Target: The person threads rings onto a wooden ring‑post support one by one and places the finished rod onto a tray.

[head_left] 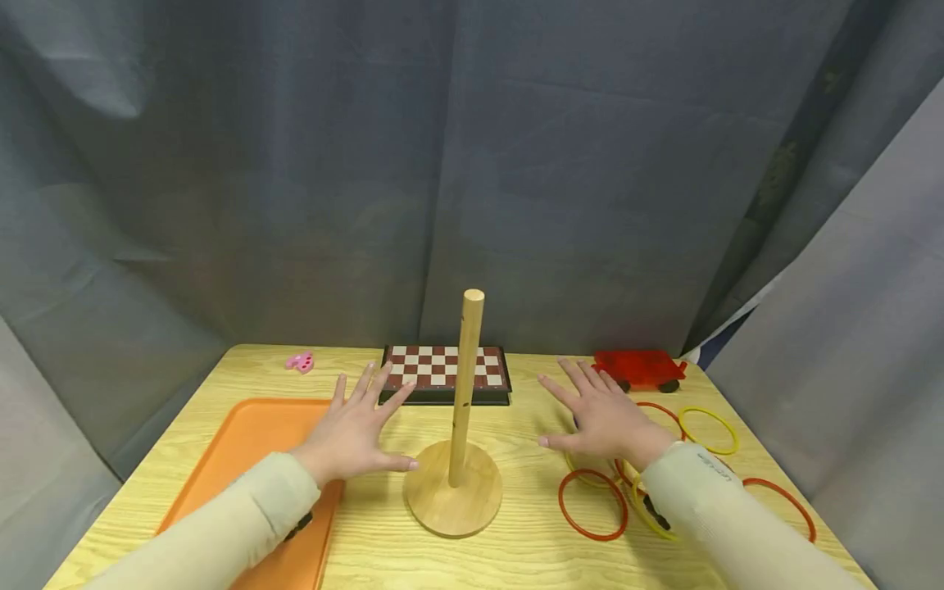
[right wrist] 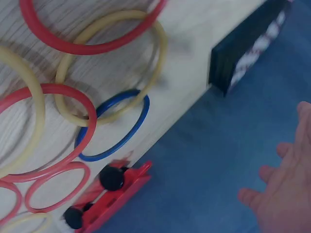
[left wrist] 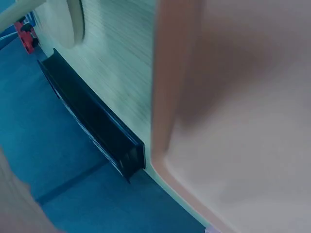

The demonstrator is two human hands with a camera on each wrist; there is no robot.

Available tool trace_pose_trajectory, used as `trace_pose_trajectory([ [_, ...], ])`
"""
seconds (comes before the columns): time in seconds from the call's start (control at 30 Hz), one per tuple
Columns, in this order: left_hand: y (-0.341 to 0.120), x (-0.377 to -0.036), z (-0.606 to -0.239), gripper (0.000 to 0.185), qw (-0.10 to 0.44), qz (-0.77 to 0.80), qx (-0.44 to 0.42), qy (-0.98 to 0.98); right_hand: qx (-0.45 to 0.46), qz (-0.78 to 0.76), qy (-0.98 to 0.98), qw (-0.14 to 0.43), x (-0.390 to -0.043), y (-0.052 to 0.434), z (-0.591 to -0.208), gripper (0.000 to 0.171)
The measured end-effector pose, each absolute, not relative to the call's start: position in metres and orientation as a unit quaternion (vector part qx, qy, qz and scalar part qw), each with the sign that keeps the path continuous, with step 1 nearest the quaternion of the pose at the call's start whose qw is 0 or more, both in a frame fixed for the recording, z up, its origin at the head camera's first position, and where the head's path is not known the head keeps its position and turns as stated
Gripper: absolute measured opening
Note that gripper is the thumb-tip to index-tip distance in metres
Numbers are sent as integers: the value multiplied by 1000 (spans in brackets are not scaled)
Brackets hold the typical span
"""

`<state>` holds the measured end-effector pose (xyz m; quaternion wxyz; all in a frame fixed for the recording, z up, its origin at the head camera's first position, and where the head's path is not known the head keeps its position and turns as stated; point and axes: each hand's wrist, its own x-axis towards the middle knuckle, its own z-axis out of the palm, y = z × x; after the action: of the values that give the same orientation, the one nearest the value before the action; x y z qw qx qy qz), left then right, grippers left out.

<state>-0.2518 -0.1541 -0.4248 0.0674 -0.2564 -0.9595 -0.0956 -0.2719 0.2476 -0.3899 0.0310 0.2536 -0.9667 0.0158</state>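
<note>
Both hands, left (head_left: pixel 354 430) and right (head_left: pixel 601 418), spread empty, flanking wooden peg (head_left: pixel 465 393).

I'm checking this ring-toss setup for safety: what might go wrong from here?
The right hand hovers over overlapping rings; lifting one may drag its neighbours along. The left hand is close to the tall wooden peg, so a sideways sweep might knock its stand. The outer red ring lies near the table edge and may slide off.

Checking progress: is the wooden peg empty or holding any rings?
Empty. The peg stands bare on its base; the rings lie flat on the table.
</note>
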Motion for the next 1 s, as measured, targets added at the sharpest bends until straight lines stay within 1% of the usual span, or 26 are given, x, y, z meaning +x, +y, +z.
trace_pose_trajectory([
  [0.17,-141,-246,-429,114,10,-123,-270,-955,209,110,-971,28,-268,280,-377,92],
  [0.37,-123,-240,-443,117,-49,-190,-294,-935,136,171,-976,17,-268,331,-366,90],
  [0.47,-113,-237,-448,122,-80,-199,-301,-929,104,198,-975,16,-266,357,-364,88],
  [0.6,-104,-231,-449,124,-120,-193,-301,-926,68,236,-969,15,-251,390,-368,75],
  [0.73,-98,-225,-451,122,-139,-187,-303,-924,32,305,-952,-4,-228,417,-384,58],
  [0.87,-93,-223,-452,119,-143,-196,-304,-921,14,401,-915,-33,-213,425,-399,53],
  [1.0,-90,-224,-454,120,-150,-218,-293,-919,6,476,-877,-59,-205,414,-413,55],
])
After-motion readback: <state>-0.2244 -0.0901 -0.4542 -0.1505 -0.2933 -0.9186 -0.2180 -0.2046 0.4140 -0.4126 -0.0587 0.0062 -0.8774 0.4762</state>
